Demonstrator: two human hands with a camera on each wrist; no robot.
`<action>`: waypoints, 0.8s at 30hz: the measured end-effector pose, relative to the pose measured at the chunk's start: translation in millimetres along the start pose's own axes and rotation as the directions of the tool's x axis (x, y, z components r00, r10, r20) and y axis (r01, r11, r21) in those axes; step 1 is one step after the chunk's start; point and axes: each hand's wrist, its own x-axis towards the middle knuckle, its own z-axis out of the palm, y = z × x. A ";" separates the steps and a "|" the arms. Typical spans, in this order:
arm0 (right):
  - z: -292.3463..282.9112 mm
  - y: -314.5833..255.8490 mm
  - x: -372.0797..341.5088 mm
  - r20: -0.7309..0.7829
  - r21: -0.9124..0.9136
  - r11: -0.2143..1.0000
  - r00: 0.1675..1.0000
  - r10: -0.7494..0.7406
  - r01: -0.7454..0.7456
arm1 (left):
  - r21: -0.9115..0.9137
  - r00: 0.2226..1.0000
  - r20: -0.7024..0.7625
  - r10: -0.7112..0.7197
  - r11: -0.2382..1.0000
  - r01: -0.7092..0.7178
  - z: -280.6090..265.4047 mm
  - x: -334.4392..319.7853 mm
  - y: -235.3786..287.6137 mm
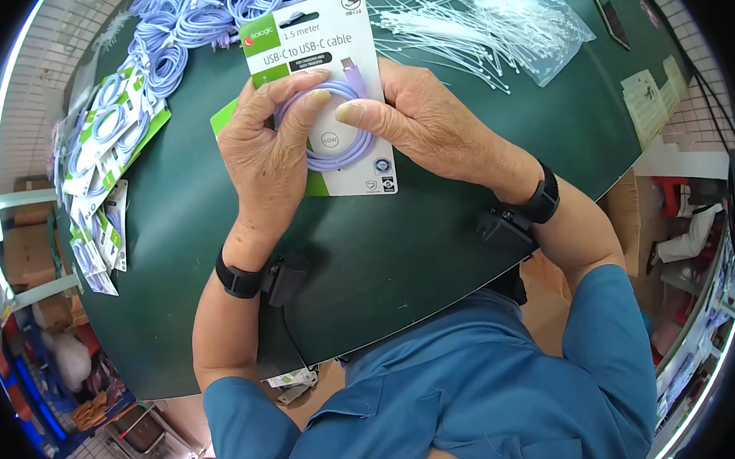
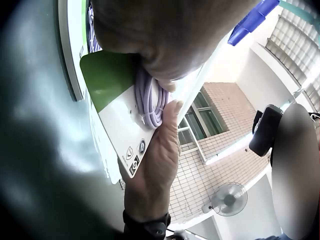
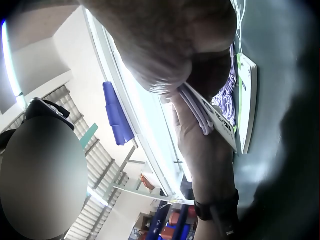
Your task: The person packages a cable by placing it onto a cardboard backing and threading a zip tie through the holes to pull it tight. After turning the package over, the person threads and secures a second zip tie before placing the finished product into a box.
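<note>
Both hands hold a white and green cable card (image 1: 304,46), raised over the dark green table. A coiled lilac USB-C cable (image 1: 336,160) lies against its front, its plug pointing up near the printed top. My left hand (image 1: 262,152) grips the card's left side, thumb on the coil. From the right, my right hand (image 1: 437,126) pinches the card with its thumb across the coil and its fingers hidden behind. In the left wrist view the coil (image 2: 147,102) shows a tie round its strands. Below the held card, more cards (image 3: 246,100) lie on the table.
Lilac cable bundles (image 1: 162,32) are heaped at the back left. Several cards with cables (image 1: 109,135) lie along the left edge. White zip ties (image 1: 449,38) spread from a clear plastic bag (image 1: 552,24) at the back right, near a phone (image 1: 609,19) and paper sheets (image 1: 647,98).
</note>
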 end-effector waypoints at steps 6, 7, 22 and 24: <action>-3.7 3.2 2.7 -0.120 0.061 0.998 0.993 -0.019 0.027 | -0.043 0.997 -0.074 -0.037 0.999 0.034 12.1 1.4 6.4; -5.7 2.9 3.6 -0.158 0.108 0.994 0.987 0.003 0.014 | -0.046 0.996 -0.088 -0.005 0.999 0.001 15.5 0.2 8.7; -15.1 12.5 3.5 -0.187 0.310 0.951 0.981 0.057 0.003 | 0.215 0.971 0.237 0.021 0.974 -0.074 -6.8 3.6 10.9; -16.1 11.0 6.3 -0.177 0.298 0.954 0.983 0.045 0.010 | 0.257 0.963 0.269 -0.019 0.965 -0.053 -11.1 0.9 4.8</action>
